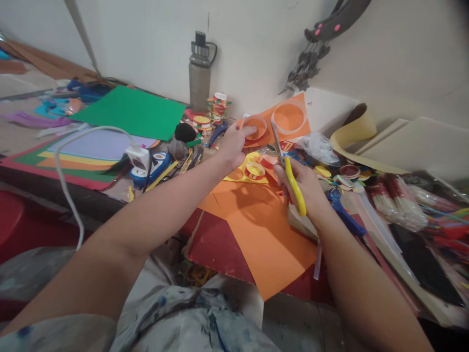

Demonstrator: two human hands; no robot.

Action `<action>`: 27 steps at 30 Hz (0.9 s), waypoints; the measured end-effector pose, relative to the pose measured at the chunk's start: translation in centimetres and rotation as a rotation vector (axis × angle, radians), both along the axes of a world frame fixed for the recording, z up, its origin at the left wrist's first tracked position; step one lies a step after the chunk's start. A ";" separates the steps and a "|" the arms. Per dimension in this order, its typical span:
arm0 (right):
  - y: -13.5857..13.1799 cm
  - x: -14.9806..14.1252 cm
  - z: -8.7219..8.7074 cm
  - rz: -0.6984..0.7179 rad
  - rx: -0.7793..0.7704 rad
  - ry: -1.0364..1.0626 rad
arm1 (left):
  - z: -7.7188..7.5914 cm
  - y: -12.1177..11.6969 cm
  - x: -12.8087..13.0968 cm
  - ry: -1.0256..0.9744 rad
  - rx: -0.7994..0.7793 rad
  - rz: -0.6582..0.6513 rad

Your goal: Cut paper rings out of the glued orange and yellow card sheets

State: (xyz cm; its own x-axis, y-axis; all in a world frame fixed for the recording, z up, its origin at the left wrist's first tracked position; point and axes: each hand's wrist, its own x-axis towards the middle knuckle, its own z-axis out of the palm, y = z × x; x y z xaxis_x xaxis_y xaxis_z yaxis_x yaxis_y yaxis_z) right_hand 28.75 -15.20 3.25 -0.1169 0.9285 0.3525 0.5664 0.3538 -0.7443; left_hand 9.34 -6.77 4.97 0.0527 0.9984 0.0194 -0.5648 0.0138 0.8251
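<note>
My left hand (234, 145) reaches to the back of the table, its fingers closed on the rim of a small translucent round ring (264, 128) that lies against an orange paper piece (271, 139). A larger translucent ring (305, 119) rests on the same piece, to the right. My right hand (306, 188) grips a pair of scissors (293, 183) with yellow handles, blades pointing up between the two rings. Below both hands is a large orange sheet (267, 244). A yellow paper piece with a small decorated paper ring (255, 171) sits between my hands.
A water bottle (200, 78) stands by the wall. At left are a green sheet (132, 112), stacked coloured papers (84, 151) and a blue-and-white device (152, 168) with a white cable. A blue-handled tool (346, 215) and bagged sticks (397, 200) lie at right.
</note>
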 end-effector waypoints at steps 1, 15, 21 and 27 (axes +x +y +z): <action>0.0 0.0 0.0 0.002 -0.002 0.008 | 0.0 0.0 0.0 0.005 -0.005 0.000; 0.6 0.3 -0.7 -0.052 0.091 -0.102 | -0.3 1.9 -0.8 -0.002 0.005 0.030; 0.7 1.0 -0.2 -0.030 0.015 -0.070 | 0.6 3.8 -2.8 -0.101 -0.017 0.108; 0.4 2.6 1.0 -0.069 -0.042 0.060 | 1.6 3.5 -3.3 -0.146 -0.078 0.178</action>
State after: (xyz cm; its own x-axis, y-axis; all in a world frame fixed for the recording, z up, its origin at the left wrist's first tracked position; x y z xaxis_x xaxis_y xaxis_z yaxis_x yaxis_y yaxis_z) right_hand 31.31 -14.83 4.23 -0.0318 0.9479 0.3170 0.5421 0.2828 -0.7913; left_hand 6.00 -3.24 6.61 -0.1217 0.9906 -0.0632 -0.6774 -0.0364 0.7348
